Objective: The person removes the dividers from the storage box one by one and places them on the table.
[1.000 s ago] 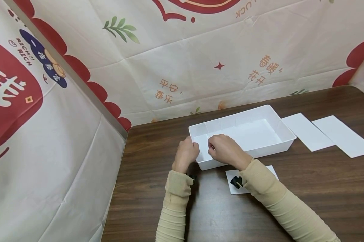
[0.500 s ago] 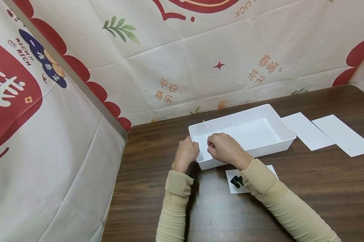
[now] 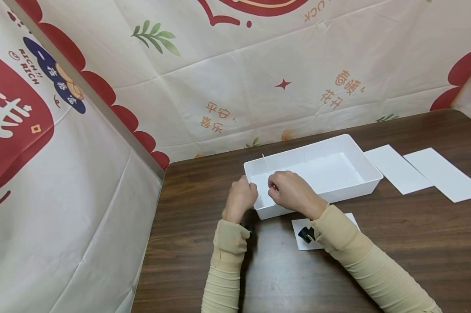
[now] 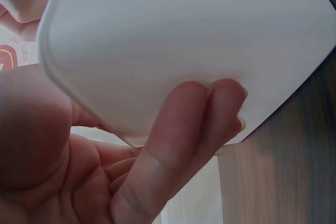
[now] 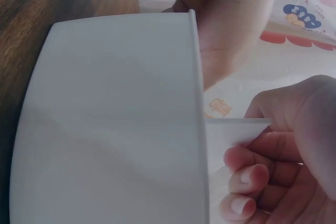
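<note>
On the table stands a long white plastic box (image 3: 356,190) with its hollow side up. My left hand (image 3: 240,198) grips the box's left end wall; in the left wrist view its fingers (image 4: 178,129) lie against the outer face. My right hand (image 3: 294,193), over the front rim near that end, pinches a thin white divider panel (image 5: 231,128) between thumb and curled fingers. The panel crosses the box from front to back, and its far end (image 3: 265,161) sticks up slightly above the back rim. The panel's lower edge is hidden.
Two white rectangular panels, one nearer (image 3: 399,169) and one farther right (image 3: 444,174), lie flat beside the box. Another white panel (image 3: 298,227) lies in front, partly under my right forearm. A printed cloth (image 3: 235,78) hangs behind the dark wooden table (image 3: 188,243).
The far end of the divider panel has risen slightly above the back rim. My right hand has shifted a little upward; my left hand keeps its grip on the box.
</note>
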`<state>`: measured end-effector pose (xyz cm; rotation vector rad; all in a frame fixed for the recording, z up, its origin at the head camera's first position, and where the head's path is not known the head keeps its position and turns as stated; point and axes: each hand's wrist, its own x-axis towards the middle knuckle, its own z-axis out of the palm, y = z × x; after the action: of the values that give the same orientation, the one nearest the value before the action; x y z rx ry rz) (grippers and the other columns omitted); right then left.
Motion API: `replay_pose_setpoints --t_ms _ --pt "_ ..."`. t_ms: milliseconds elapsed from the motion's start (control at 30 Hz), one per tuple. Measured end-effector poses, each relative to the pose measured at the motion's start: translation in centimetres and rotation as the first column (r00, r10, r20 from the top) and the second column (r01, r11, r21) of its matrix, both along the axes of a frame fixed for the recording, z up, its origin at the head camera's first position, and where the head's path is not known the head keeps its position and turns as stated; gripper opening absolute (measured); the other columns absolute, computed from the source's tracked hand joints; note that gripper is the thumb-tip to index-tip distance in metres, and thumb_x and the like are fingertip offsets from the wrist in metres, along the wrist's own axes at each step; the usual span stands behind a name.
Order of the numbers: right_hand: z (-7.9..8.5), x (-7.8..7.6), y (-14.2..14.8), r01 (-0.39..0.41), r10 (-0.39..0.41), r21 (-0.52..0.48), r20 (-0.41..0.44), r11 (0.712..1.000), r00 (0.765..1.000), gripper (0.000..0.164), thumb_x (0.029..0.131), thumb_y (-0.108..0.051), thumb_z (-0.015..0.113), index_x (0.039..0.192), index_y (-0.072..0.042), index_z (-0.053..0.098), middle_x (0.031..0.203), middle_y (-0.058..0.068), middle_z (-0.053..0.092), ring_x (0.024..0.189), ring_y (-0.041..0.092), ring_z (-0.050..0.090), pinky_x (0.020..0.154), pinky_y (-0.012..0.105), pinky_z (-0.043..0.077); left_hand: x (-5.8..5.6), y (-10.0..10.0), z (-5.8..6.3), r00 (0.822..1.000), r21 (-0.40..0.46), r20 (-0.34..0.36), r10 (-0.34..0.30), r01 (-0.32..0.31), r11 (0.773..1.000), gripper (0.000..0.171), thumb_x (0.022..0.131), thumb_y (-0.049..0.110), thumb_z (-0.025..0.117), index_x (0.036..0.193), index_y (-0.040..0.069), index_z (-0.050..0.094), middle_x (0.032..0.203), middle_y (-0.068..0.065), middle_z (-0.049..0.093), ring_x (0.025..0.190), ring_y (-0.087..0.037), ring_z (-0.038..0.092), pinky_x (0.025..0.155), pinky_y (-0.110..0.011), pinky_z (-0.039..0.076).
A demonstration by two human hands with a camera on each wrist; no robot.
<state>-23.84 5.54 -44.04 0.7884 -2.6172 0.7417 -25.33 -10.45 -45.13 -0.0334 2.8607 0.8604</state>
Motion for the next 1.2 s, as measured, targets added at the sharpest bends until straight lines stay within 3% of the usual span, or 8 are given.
replay_pose_setpoints --t_ms 1200 --pt "0.87 0.51 0.37 -0.013 0.012 -0.061 -0.027 0.998 1.0 0.012 0.072 -0.001 0.054 0.066 -0.009 0.06 0.063 -0.002 0.053 0.056 0.012 0.046 0.055 0.027 0.04 0.08 0.02 -0.29 0.999 -0.042 -0.05 -0.018 0.016 0.999 0.034 0.094 0.022 0.04 0.11 -0.004 0.054 0.08 -0.013 0.058 0.065 -0.021 0.055 0.051 -0.031 0.043"
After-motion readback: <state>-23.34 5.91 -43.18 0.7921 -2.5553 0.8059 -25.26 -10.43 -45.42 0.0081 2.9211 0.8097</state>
